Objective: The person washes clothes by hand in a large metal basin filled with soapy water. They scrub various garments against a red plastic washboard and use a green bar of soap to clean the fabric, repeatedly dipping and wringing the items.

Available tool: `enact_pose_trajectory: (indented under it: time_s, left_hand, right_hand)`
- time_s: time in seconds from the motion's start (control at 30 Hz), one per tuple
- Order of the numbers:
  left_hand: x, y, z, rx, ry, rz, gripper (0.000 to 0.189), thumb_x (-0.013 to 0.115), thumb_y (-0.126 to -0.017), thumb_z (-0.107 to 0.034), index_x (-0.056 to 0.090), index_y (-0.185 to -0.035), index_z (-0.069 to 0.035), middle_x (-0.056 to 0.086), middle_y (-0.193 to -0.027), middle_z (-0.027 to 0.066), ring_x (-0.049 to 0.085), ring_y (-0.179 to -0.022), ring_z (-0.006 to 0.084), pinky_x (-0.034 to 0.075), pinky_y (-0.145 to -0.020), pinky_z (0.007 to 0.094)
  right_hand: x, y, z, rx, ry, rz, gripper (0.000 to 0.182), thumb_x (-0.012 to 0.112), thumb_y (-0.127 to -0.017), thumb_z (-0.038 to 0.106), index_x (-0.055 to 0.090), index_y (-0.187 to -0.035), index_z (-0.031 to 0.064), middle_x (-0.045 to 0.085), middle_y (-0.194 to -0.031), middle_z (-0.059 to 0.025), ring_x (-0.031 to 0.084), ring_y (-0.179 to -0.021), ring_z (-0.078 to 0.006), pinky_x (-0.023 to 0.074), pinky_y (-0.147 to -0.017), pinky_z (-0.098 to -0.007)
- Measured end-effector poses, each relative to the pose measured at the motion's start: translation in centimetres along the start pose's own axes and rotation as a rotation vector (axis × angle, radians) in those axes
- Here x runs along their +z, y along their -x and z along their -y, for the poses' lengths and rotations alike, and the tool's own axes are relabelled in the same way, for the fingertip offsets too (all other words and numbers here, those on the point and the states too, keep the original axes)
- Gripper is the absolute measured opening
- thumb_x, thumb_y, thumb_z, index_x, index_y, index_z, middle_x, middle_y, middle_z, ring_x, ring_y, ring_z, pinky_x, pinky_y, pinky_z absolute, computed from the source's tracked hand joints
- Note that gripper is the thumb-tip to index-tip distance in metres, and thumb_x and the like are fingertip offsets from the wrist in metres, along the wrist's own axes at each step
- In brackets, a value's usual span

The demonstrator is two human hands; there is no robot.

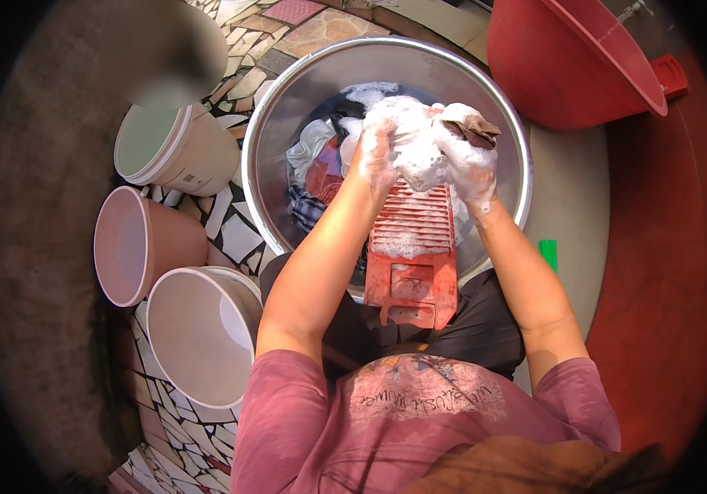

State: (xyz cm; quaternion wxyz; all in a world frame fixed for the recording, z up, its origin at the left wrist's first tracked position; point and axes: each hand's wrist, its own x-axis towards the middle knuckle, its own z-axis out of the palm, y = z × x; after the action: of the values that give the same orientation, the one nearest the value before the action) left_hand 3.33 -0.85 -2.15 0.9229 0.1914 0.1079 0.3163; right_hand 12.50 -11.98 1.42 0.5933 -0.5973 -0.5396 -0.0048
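A red plastic washboard (pixel 412 222) slants out of a large metal basin (pixel 452 65), its lower end between my knees. Over its upper part, both hands are thick with white suds. My left hand (pixel 378 151) grips one side of a foam-covered cloth (pixel 418 142). On the other side, my right hand (pixel 471 163) holds a bunched part, where a brown cloth piece (pixel 477 131) sticks out of the lather. Foam hides most of the fingers and the cloth's shape. Several wet garments (pixel 322 173) lie in dark water at the basin's left.
Left of the basin stand a white bucket (pixel 205 154), a pink bucket (pixel 174 225) and a pale bucket (pixel 196 339) on broken-tile paving (pixel 239 231). A large red tub (pixel 551 68) leans at upper right. A green object (pixel 548 254) lies on the right ledge.
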Motion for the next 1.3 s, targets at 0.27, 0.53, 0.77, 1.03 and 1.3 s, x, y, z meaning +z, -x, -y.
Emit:
enact_pose_trajectory:
  time_s: [0.27, 0.53, 0.77, 1.03, 1.3]
  left_hand:
    - [2.0, 0.9, 0.5, 0.412, -0.477, -0.07, 0.015, 0.054, -0.082, 0.003, 0.056, -0.093, -0.006, 0.06, -0.085, 0.0038, 0.059, -0.076, 0.014, 0.052, -0.068, 0.0282]
    - [2.6, 1.6, 1.2, 0.617, -1.078, 0.108, 0.019, 0.066, -0.074, -0.006, 0.061, -0.092, -0.003, 0.062, -0.082, 0.0047, 0.057, -0.074, 0.0117, 0.048, -0.07, 0.0268]
    - [1.6, 1.5, 1.4, 0.53, -1.316, 0.336, 0.032, 0.07, -0.07, -0.012, 0.064, -0.099, -0.002, 0.066, -0.097, 0.0149, 0.063, -0.094, 0.0289, 0.048, -0.084, 0.0341]
    - [2.9, 2.3, 0.5, 0.635, -1.331, 0.551, 0.035, 0.072, -0.067, -0.011, 0.063, -0.1, -0.005, 0.061, -0.103, 0.0131, 0.057, -0.1, 0.0279, 0.044, -0.089, 0.0344]
    - [4.0, 3.0, -1.8, -0.029, -0.992, 0.253, 0.043, 0.055, -0.092, -0.031, 0.054, -0.125, -0.004, 0.051, -0.127, 0.0085, 0.05, -0.106, 0.0162, 0.043, -0.088, 0.0292]
  right_hand:
    - [3.0, 2.8, -5.5, 0.592, -1.177, -0.218, 0.01, 0.058, -0.086, 0.005, 0.056, -0.095, 0.0082, 0.056, -0.089, -0.0009, 0.056, -0.081, -0.0094, 0.0491, -0.07, -0.0241]
    - [2.5, 3.4, -6.4, 0.679, -0.989, 0.053, 0.031, 0.052, -0.092, 0.021, 0.052, -0.119, 0.0051, 0.06, -0.113, -0.0068, 0.059, -0.102, -0.016, 0.0502, -0.087, -0.0302]
    - [2.2, 2.6, -4.2, 0.968, -0.94, 0.003, 0.029, 0.054, -0.089, 0.02, 0.055, -0.114, 0.006, 0.062, -0.107, -0.0057, 0.06, -0.095, -0.0163, 0.0503, -0.084, -0.0293]
    - [1.3, 1.1, -3.0, 0.986, -0.802, -0.137, 0.026, 0.057, -0.085, 0.017, 0.058, -0.109, 0.0071, 0.064, -0.1, -0.0044, 0.061, -0.087, -0.0168, 0.0505, -0.08, -0.0283]
    - [0.3, -0.9, -5.1, 0.039, 0.301, -0.137, 0.022, 0.066, -0.078, 0.015, 0.061, -0.098, 0.0088, 0.066, -0.088, -0.0054, 0.063, -0.081, -0.0185, 0.051, -0.074, -0.0273]
